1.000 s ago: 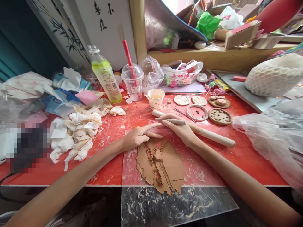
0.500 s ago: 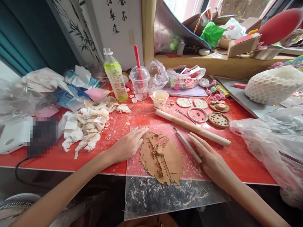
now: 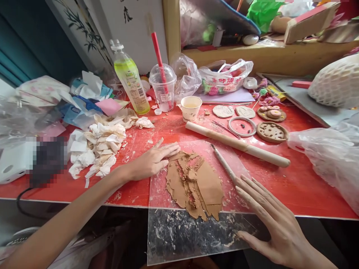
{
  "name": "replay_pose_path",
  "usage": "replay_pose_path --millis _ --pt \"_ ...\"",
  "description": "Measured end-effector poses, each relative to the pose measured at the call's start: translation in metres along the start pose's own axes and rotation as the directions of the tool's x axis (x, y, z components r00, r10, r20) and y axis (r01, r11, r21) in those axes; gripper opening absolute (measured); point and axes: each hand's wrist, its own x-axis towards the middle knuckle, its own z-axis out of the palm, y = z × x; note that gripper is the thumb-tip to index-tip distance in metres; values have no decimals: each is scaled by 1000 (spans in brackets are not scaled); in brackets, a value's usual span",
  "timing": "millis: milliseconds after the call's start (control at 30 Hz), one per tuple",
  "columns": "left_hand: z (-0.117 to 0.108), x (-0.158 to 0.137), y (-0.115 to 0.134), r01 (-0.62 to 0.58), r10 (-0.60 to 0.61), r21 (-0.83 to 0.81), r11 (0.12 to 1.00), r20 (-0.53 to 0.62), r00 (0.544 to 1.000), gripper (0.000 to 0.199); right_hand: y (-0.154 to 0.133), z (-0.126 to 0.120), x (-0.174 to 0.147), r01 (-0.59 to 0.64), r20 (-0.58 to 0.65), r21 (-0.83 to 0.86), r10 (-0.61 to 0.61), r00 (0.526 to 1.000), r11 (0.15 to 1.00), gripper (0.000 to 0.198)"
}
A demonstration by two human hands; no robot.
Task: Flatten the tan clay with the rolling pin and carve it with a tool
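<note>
A flattened sheet of brown clay (image 3: 210, 183), torn and cut through the middle, lies on a clear plastic board (image 3: 171, 231) that juts past the table's front edge. My left hand (image 3: 151, 160) is open at the clay's upper left, fingertips by its rim. On the right, my right hand (image 3: 275, 213) is open with fingers spread, and it holds nothing. Its fingertips are beside the lower end of a slim clay tool (image 3: 224, 162) lying on the board; whether they touch it I cannot tell. Behind them rests a pale rolling pin (image 3: 238, 145).
Behind the pin stand a paper cup (image 3: 191, 108), a plastic cup with a red straw (image 3: 162, 87) and a green drink bottle (image 3: 131, 82). Round clay pieces (image 3: 272, 132) sit at the back right. Crumpled tissues (image 3: 98, 145) lie left; a plastic bag (image 3: 328, 157) lies right.
My right hand has moved down and toward me, away from the rolling pin, and its fingers have spread. My left hand stays by the clay. The camera view has tilted down slightly.
</note>
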Motion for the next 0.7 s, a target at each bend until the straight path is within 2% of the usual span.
replay_pose_path --millis 233,367,500,567,700 --pt "0 12 4 -22 25 -30 999 83 996 52 0 -6 4 34 68 -54 -31 997 998 84" --pt "-2 17 -2 -60 67 -61 996 109 992 52 -1 -6 3 28 86 -113 -18 996 993 84" --pt "-10 26 -12 -43 45 -30 999 81 996 49 -2 -3 -7 13 57 -201 -2 998 980 103" --pt "-13 31 -13 -27 26 5 1000 102 994 48 -4 0 -12 34 58 -231 -21 998 972 113" --pt "-13 36 -10 3 -10 45 999 144 990 50 -7 6 -12 44 64 -273 -28 998 961 117"
